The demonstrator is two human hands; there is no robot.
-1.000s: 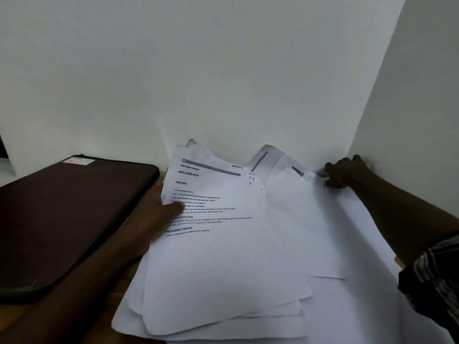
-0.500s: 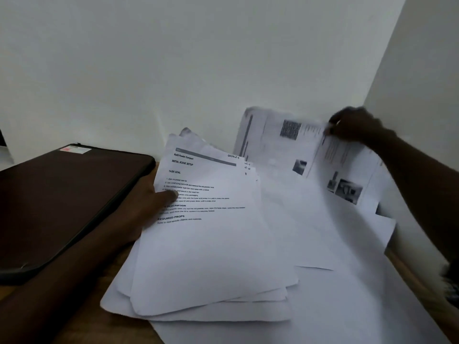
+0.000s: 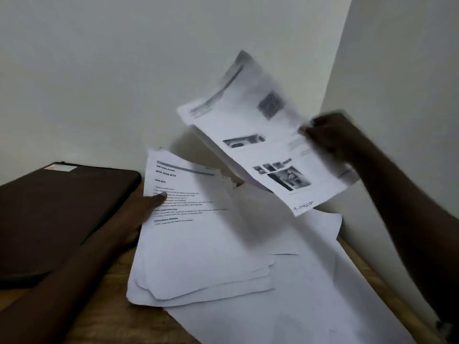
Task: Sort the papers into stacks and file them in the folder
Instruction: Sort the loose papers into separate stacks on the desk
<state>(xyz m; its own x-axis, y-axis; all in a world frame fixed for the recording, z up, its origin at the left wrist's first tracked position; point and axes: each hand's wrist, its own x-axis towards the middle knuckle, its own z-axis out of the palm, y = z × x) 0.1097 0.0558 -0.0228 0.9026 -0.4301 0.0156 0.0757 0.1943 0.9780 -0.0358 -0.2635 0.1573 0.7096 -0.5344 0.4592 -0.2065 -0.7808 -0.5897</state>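
The right hand's (image 3: pixel 330 139) grip pinches a printed sheet (image 3: pixel 260 150) (blurred) above the stack (image 3: pixel 198 244); the left hand's (image 3: pixel 139 214) grip holds the stack's edge nearest the folder (image 3: pixel 62 209).

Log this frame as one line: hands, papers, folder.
left hand: grips stack, thumb on top | right hand: pinches sheet in air, blurred | folder: closed, left of stack

The left forearm (image 3: pixel 74 269) and the right forearm (image 3: pixel 397 207) were bare. Just behind the right forearm showed a dark scrap of sleeve (image 3: pixel 445 330), too blurred to tell its pattern.
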